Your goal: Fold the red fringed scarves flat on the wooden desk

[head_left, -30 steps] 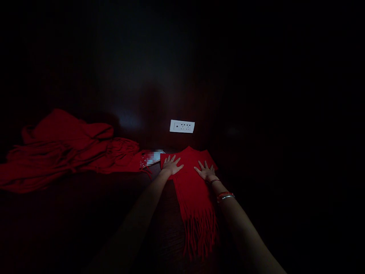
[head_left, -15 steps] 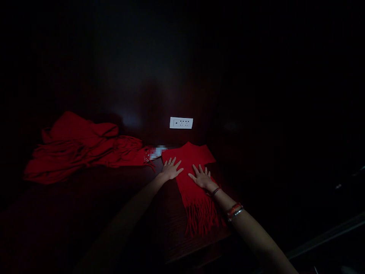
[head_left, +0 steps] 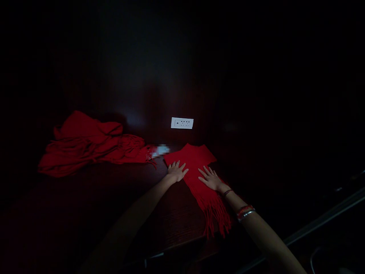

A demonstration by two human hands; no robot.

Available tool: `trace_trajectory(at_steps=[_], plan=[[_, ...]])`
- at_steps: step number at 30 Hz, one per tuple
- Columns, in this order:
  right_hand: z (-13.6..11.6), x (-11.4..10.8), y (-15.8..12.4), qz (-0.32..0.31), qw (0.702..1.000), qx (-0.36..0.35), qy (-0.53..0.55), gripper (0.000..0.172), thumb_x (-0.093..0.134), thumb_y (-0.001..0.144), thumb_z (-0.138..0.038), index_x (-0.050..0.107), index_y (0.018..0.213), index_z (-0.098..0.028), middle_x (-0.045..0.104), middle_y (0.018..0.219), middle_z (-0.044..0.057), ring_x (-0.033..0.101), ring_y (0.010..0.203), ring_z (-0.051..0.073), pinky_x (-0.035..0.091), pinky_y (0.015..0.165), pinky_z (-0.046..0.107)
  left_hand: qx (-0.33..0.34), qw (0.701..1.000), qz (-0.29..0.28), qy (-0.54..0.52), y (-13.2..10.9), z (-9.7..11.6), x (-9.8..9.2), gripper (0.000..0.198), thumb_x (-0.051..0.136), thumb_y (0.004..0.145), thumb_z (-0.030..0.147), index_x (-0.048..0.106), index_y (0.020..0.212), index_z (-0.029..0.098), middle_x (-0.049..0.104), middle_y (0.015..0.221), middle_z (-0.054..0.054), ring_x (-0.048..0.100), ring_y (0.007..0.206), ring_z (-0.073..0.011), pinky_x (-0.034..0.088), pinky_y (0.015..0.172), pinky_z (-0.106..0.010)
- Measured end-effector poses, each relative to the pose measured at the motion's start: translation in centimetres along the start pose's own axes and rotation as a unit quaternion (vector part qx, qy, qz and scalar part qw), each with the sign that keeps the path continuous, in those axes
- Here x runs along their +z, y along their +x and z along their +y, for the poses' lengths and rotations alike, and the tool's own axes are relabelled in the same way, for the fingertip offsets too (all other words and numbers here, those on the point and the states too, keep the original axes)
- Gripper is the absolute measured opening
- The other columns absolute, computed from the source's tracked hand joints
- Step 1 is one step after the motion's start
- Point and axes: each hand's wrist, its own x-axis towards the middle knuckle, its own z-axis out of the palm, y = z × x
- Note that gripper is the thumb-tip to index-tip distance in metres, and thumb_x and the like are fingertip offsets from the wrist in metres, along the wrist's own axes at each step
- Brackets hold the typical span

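Note:
A red scarf point(head_left: 196, 163) with a fringe lies on the dark wooden surface point(head_left: 171, 220), its upper part crossed or folded and the fringe toward me. Flat on its left edge rests my left hand point(head_left: 176, 172), fingers spread. My right hand point(head_left: 211, 179) lies on the scarf's right side, also with fingers apart, and bracelets circle that wrist and forearm. Neither hand grips the cloth. Over to the left is a crumpled heap of red fringed cloth point(head_left: 91, 146).
On the dark wall behind is a white power socket point(head_left: 182, 123). A small pale item point(head_left: 161, 150), blurred out, sits between the heap and the scarf. The surface's front edge point(head_left: 182, 243) shows below the fringe. Most of the surroundings are very dark.
Both hands have shifted a little to the right on the scarf, still flat. The fringed end has swung right and looks narrower. The camera view has moved slightly.

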Motion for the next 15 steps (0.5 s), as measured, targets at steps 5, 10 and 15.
trace_trajectory(at_steps=[5,10,15], plan=[[-0.5,-0.4,-0.7,-0.011,1.0,-0.014,0.011,0.063,0.015,0.074,-0.063,0.014,0.129,-0.033,0.006,0.137,0.003,0.0,0.122,0.03,0.007,0.096,0.046,-0.02,0.999,-0.037,-0.003,-0.1,-2.1,-1.5,0.058,0.019,0.077,0.055,0.019,0.129,0.028,0.016,0.136,-0.003,0.016,0.121,-0.0273,0.016,0.095,-0.044],[-0.8,-0.7,-2.4,-0.001,0.994,-0.106,0.008,0.053,0.022,0.078,-0.056,0.019,0.127,-0.036,0.007,0.137,-0.003,0.001,0.123,0.025,0.006,0.098,0.042,-0.009,0.997,-0.042,0.064,-5.4,-2.9,-1.9,0.067,0.029,0.071,0.062,0.032,0.125,0.022,0.031,0.129,-0.012,0.029,0.114,-0.0322,0.02,0.091,-0.044],[0.1,-1.4,-2.9,-0.008,0.982,-0.182,0.052,0.047,0.033,0.078,-0.048,0.034,0.121,-0.031,0.018,0.135,-0.001,0.008,0.123,0.021,0.006,0.098,0.041,0.062,0.996,0.008,0.068,-8.9,-3.1,-4.0,0.052,0.021,0.079,0.052,0.05,0.107,0.019,0.053,0.104,-0.013,0.048,0.096,-0.0274,0.029,0.084,-0.042]])
